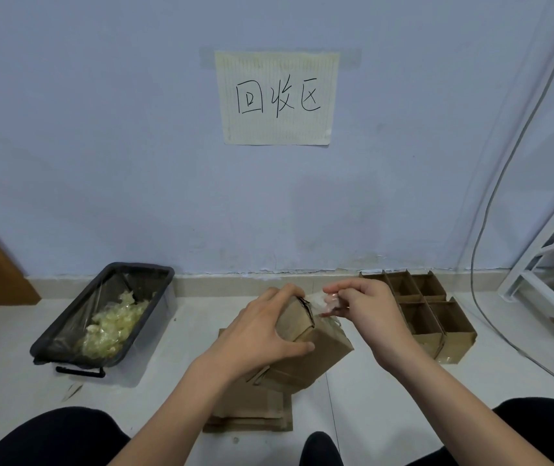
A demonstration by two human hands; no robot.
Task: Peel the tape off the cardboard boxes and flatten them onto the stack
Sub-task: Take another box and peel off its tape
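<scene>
Flattened stack (248,415) on the floor right in front of the knees, so finished boxes just drop onto it. Above it, left hand (258,334) wraps fingers over the box (312,348) to brace it. Right hand (363,307) pinches the clear tape (319,302) at the top edge, pulling away from the brace. Bin (100,317) of balled tape on the left within easy toss; unprocessed boxes (427,311) wait by the wall.

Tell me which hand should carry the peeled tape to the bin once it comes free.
The right hand, probably: its fingers already pinch the clear tape. The left hand grips the cardboard box. The bin sits left, so it must reach across.
</scene>
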